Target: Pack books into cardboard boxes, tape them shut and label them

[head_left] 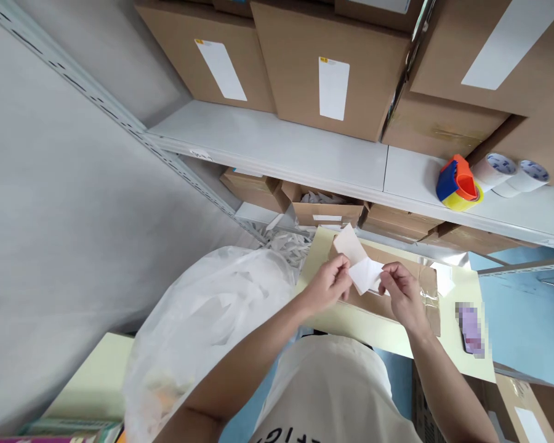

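A folded or two-part white paper label (pixel 366 274) is stretched between my hands above a flat cardboard box (pixel 429 280). My left hand (pixel 329 284) pinches its left side, where a paler, cream-tinted part (pixel 349 245) sticks up behind the fingers. The right edge is pinched between the thumb and fingers of my right hand (pixel 402 294). Whether the two parts are one sheet or separate pieces, I cannot tell. The box lies on a pale yellow table (pixel 318 252), with clear tape across its right end.
A phone (pixel 471 329), partly blurred, lies at the table's right. Left of the table bulges a large translucent plastic bag (pixel 212 320); paper scraps (pixel 289 243) are heaped behind it. The shelf (pixel 277 138) ahead carries labelled cartons (pixel 295 80), a tape dispenser (pixel 459 183) and tape rolls (pixel 493 167).
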A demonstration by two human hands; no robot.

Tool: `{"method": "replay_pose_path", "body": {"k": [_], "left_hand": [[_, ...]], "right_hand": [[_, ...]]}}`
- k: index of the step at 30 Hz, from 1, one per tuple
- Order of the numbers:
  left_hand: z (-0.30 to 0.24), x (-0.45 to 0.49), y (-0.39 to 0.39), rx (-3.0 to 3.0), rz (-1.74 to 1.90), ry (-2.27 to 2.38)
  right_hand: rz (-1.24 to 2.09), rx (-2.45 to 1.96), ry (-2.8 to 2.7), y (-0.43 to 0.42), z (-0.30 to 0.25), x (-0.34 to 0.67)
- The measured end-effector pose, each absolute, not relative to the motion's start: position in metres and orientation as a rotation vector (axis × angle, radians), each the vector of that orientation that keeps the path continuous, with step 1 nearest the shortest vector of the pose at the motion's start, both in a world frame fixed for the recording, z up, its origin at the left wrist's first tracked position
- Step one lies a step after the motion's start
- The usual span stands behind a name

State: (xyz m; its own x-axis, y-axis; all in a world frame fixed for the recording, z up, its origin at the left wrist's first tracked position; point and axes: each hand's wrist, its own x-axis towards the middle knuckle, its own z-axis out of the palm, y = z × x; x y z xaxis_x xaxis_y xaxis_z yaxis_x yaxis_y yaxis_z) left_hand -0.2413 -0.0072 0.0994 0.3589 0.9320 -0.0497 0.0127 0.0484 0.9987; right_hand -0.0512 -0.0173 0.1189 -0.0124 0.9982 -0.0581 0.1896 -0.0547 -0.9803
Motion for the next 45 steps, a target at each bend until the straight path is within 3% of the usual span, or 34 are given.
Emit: {"method": "replay_pose_path", "body": {"k": [9, 15, 19, 25, 30, 38, 45], "left_hand": [[0.096, -0.329, 0.094, 1.412, 0.786, 1.817], [0.101, -0.359, 0.147, 1.535, 1.098, 1.927], [0.114, -0.342, 0.114, 1.421, 1.162, 1.951], [0.124, -0.248, -0.015, 2.313, 1.185, 1.14], [0.11, -0.194, -0.069, 2.48, 1.16, 1.068], [0.108, -0.203, -0.063, 1.63, 1.191, 1.147], [0.083, -0.197, -0.056, 1.19, 0.957, 1.153]], "right_hand": [[0.795, -1.589, -1.043, -0.015, 0.116, -0.006], [0.684, -1.507, -0.954, -0.04, 0.122, -0.002], [0.678, -1.462, -0.973, -0.061, 0.124, -0.009], [0.766, -1.425, -1.002, -0.081, 0.117, -0.028], [0.808, -1.376, -1.033, -0.096, 0.11, -0.042], [0.703, -1.437, -1.315, -0.115, 0.107, -0.005], [0.953, -1.522, -1.11, -0.108, 0.089, 0.024]]}}
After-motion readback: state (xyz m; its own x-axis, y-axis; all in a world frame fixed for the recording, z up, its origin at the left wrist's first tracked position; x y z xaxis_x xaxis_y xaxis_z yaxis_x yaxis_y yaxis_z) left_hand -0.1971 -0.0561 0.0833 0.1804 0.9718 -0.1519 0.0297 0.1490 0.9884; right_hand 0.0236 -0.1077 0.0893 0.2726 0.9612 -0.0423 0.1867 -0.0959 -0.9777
